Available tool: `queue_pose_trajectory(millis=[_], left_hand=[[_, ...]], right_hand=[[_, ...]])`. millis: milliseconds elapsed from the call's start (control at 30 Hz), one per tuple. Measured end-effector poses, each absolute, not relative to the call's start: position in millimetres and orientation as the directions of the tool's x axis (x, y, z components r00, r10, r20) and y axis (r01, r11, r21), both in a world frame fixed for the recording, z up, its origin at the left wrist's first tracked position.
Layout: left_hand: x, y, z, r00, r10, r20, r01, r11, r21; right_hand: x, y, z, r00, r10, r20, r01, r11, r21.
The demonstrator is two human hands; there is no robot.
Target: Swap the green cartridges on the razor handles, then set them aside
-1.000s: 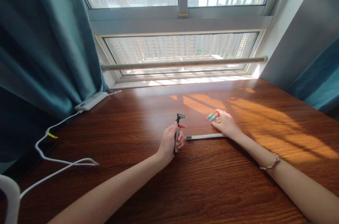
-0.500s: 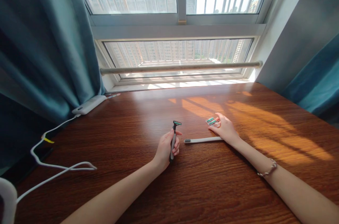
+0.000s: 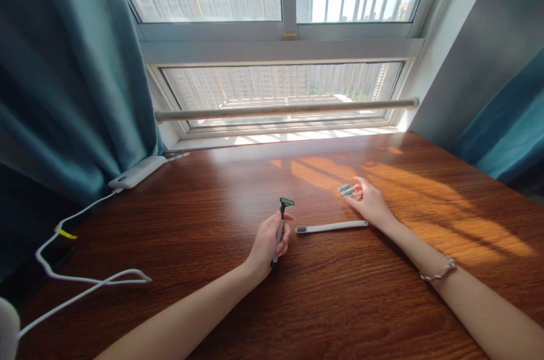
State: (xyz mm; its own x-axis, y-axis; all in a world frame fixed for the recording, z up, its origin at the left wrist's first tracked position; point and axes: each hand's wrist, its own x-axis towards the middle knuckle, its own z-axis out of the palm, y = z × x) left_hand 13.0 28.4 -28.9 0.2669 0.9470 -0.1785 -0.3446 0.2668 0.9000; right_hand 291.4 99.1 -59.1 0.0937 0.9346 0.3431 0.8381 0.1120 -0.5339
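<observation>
My left hand (image 3: 272, 241) is closed around the grey and black handle of a razor (image 3: 279, 233), whose head with a green strip points up and away from me. My right hand (image 3: 372, 205) pinches the right side of a small clear pack of razor cartridges (image 3: 347, 190), with green strips showing through it. That pack is at or just above the tabletop; I cannot tell which. Between the hands, nearer to me than the pack, lies a white toothbrush (image 3: 334, 227) with dark bristles at its left end.
The brown wooden table (image 3: 340, 297) reaches to a barred window with a rail (image 3: 280, 111) across it. At the left back sits a white power strip (image 3: 138, 172), its white cable (image 3: 85, 279) looping over the table's left side. Blue curtains (image 3: 80, 65) hang at both sides.
My right hand has moved the cartridge pack a little to the right and away from me, uncovering the toothbrush's handle end. My left hand keeps the razor, its head turned slightly.
</observation>
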Motion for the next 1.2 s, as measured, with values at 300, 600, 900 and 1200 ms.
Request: queue_pose_trajectory(millis=[300,600,900,1200], left_hand=[[14,31,-30,0.244,0.957,-0.159,-0.377,0.245,0.893],[12,33,-35,0.247,0.949,-0.195,-0.363,0.277,0.89],[13,32,-33,0.239,0.953,-0.185,-0.357,0.264,0.896],[14,32,-33,0.25,0.951,-0.184,-0.36,0.267,0.894]], right_hand=[[402,123,-47,0.435,0.828,0.353,0.828,-0.215,-0.517],[472,122,-55,0.563,0.767,0.308,0.794,-0.399,-0.459],[497,123,-65,0.61,0.754,0.244,0.758,-0.464,-0.459],[487,113,-52,0.608,0.752,0.254,0.751,-0.441,-0.491]])
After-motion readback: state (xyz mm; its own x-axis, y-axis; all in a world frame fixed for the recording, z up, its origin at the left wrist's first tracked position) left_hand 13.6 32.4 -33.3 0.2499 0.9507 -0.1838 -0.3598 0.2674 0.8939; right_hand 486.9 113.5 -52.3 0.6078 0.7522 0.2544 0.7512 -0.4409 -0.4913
